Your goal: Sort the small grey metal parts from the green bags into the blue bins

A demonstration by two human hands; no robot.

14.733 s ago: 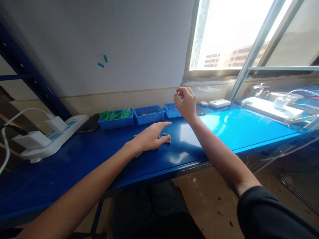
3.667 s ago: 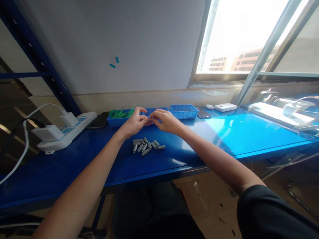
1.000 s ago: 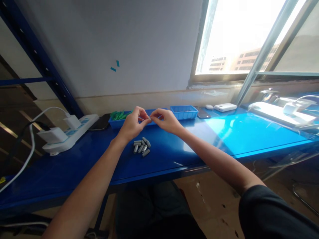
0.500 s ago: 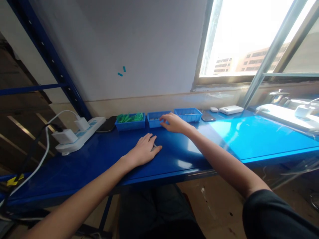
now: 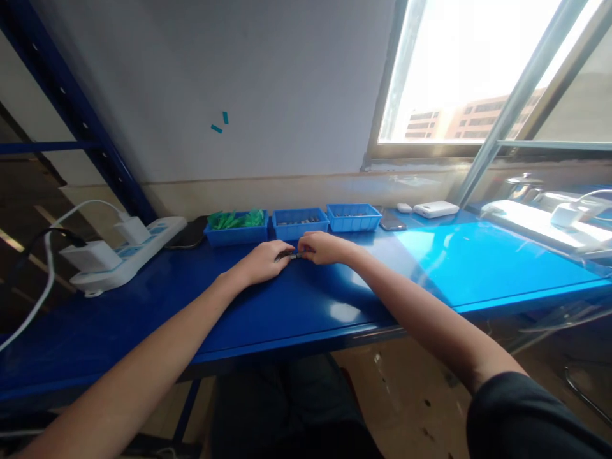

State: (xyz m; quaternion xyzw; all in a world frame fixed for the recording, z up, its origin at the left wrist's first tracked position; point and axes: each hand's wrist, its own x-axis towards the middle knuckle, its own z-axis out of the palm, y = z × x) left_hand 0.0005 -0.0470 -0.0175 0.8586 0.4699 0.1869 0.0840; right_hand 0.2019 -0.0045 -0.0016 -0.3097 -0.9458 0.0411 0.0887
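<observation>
My left hand [image 5: 266,261] rests low over the blue table, its thumb and fingers closed on a small thin metallic piece [image 5: 294,256]. Fingertips of my right hand [image 5: 322,247] are pinched together at the piece's right end. Whether a separate small part sits in that pinch is hidden. Just behind my hands stands a blue bin [image 5: 302,227] with small grey metallic parts. To its left, another blue bin [image 5: 238,238] is heaped with green pieces. A third blue bin [image 5: 354,223], on the right, also contains small parts.
A white power strip [image 5: 129,255] with plugged-in chargers lies on the left of the blue table [image 5: 268,319]. Near it is a dark flat object [image 5: 187,233]. A phone [image 5: 392,220] and a white box-like device [image 5: 436,209] lie at the back right, below the window.
My right hand has come away from the middle bin, down to my left hand, and its fingers have closed. My left hand has moved toward the bins, and the view has shifted slightly.
</observation>
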